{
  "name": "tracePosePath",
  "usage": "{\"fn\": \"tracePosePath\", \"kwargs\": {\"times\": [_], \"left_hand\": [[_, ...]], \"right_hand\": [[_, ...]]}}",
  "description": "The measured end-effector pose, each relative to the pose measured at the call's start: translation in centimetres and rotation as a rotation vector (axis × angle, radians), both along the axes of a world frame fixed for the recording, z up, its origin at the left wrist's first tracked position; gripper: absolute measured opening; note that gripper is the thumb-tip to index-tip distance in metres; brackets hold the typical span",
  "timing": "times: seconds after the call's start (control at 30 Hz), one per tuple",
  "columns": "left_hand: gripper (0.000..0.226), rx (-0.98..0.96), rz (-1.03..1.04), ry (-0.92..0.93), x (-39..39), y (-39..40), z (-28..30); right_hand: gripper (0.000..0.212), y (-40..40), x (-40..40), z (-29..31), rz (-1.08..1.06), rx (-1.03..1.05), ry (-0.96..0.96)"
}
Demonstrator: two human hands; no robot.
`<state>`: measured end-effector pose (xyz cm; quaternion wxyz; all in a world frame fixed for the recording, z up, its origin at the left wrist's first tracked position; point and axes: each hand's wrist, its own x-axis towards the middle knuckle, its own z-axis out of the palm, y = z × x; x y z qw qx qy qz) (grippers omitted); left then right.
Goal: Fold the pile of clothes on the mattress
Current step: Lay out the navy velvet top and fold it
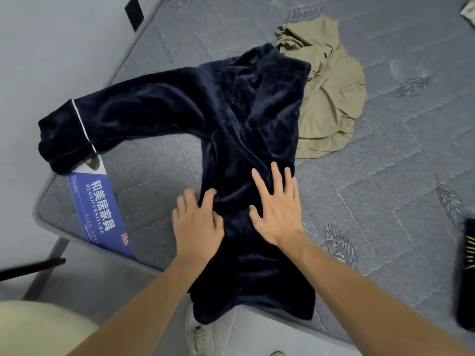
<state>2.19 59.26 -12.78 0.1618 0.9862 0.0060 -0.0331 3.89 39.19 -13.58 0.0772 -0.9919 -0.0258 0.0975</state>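
Head view: a navy fleece top point(246, 129) lies spread on the grey mattress point(385, 155), one sleeve reaching toward 9 o'clock. The right hand point(279, 209) presses flat on it, fingers spread. The left hand point(196, 222), at its 9 o'clock, rests on the garment's edge, fingers loosely extended. A crumpled khaki garment point(331, 98) lies at 1 o'clock, touching the top.

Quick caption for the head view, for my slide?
Both hands, left hand and right hand, press flat on a navy top on the mattress; tan garment waits behind.
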Motion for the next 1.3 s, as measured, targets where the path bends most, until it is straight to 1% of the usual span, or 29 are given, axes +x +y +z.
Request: {"fn": "tracePosePath", "kwargs": {"times": [0.07, 0.13, 0.2, 0.27, 0.37, 0.43, 0.47, 0.53, 0.6, 0.67, 0.73, 0.8, 0.9, 1.0, 1.07, 1.2, 1.3], "left_hand": [[0.064, -0.049, -0.171, -0.05, 2.7, -0.7, 1.0], [0.068, -0.12, -0.333, -0.07, 6.3, -2.0, 2.0], [0.067, -0.112, -0.411, -0.087, 10.2, -3.5, 2.5], [0.067, -0.054, -0.411, -0.066, 13.9, -4.6, 2.1], [0.074, 0.11, -0.384, 0.079, 17.6, -3.9, -0.8], [0.078, 0.176, -0.364, 0.12, 18.6, -2.6, -3.1], [0.078, 0.188, -0.356, 0.103, 18.7, -2.1, -4.0], [0.08, 0.2, -0.347, 0.063, 18.9, -2.0, -5.2], [0.08, 0.195, -0.328, 0.085, 19.1, -2.5, -5.5], [0.079, 0.161, -0.334, 0.123, 19.1, -2.9, -4.9], [0.074, 0.091, -0.368, 0.123, 19.3, -2.1, -3.4], [0.067, 0.068, -0.396, 0.067, 19.5, -0.2, -1.5], [0.064, 0.086, -0.305, 0.013, 20.5, 4.2, 0.7], [0.064, 0.108, -0.158, -0.016, 22.5, 9.7, 2.0], [0.063, 0.125, -0.058, -0.026, 23.7, 13.8, 2.2], [0.062, 0.129, 0.142, 0.004, 24.3, 22.1, 1.3], [0.066, 0.04, 0.343, 0.082, 23.1, 28.0, 0.0]], "right_hand": [[0.081, -0.2, 2.1, 1.4, 0.004, -0.009, -0.077], [0.075, -0.5, 5.1, 2.6, 0.031, -0.015, -0.138], [0.069, -0.8, 8.9, 3.1, 0.081, -0.039, -0.192], [0.065, -1.2, 13.2, 3.1, 0.145, -0.107, -0.234], [0.064, -3.9, 18.8, 1.9, 0.227, -0.214, -0.219], [0.069, -7.0, 21.5, 1.0, 0.195, -0.258, -0.194], [0.072, -8.5, 22.6, 0.5, 0.177, -0.271, -0.178], [0.079, -11.0, 24.3, -0.3, 0.16, -0.303, -0.148], [0.083, -11.8, 25.2, -0.7, 0.168, -0.301, -0.092], [0.082, -11.3, 25.0, -0.4, 0.15, -0.293, -0.055], [0.079, -9.9, 24.6, 0.7, 0.114, -0.256, -0.084], [0.076, -7.5, 24.0, 2.5, 0.106, -0.176, -0.157], [0.075, -1.5, 23.3, 4.5, 0.166, -0.044, -0.213], [0.073, 5.9, 23.7, 4.5, 0.268, 0.046, -0.177], [0.071, 10.7, 24.6, 3.8, 0.31, 0.083, -0.153], [0.066, 19.2, 27.7, 1.9, 0.316, 0.145, -0.121], [0.066, 23.0, 29.1, -0.7, 0.348, 0.108, -0.083]]}}
